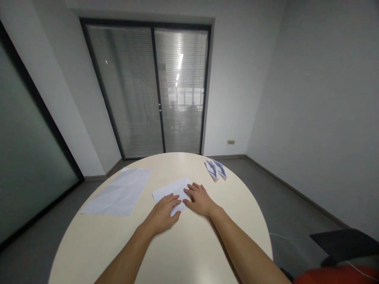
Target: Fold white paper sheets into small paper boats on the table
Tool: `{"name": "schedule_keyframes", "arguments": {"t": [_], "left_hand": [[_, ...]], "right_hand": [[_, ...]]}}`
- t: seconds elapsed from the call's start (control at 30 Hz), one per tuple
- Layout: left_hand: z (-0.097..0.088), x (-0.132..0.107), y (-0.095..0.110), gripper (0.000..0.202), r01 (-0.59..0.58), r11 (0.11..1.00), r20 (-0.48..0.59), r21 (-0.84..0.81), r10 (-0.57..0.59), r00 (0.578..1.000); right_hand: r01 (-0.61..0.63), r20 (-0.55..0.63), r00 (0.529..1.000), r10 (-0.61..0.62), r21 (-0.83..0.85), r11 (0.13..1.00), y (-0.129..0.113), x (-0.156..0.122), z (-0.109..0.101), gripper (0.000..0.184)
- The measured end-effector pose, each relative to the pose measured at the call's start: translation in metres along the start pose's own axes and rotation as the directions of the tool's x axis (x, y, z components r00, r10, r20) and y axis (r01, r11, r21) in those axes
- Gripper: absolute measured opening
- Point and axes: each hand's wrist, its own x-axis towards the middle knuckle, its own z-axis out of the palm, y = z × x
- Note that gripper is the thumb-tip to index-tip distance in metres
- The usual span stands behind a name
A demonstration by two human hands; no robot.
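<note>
A small folded white paper (172, 190) lies on the round cream table (183, 244), in front of me. My left hand (164, 213) rests flat on its near left part, fingers stretched out over the sheet. My right hand (199, 198) lies flat on its right edge, fingers spread and pointing left. Both palms press down and neither hand grips anything.
A larger creased white sheet (120, 192) lies at the table's left. Printed folded papers (216, 169) sit near the far right edge. Beyond the table is a glass door with blinds (154, 90). A dark chair (346, 242) stands at the lower right.
</note>
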Motion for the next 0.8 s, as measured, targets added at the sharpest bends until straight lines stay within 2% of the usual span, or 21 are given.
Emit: {"name": "schedule_keyframes", "arguments": {"t": [0.33,0.6,0.8], "left_hand": [[-0.013,0.003,0.007,0.022,0.063,0.998,-0.009,-0.010,-0.063,0.998],[-0.017,0.002,0.006,0.025,0.053,0.999,0.004,-0.006,-0.053,0.999],[-0.031,0.005,0.016,0.027,0.174,0.984,0.001,0.049,-0.174,0.985]], "right_hand": [[-0.063,0.009,0.998,0.063,-0.003,0.998,0.001,0.001,0.000,0.052],[-0.093,0.006,0.996,0.093,0.007,0.996,0.004,0.003,0.003,0.053],[-0.070,-0.015,0.997,0.070,-0.018,0.997,0.007,0.003,0.005,0.053]]}}
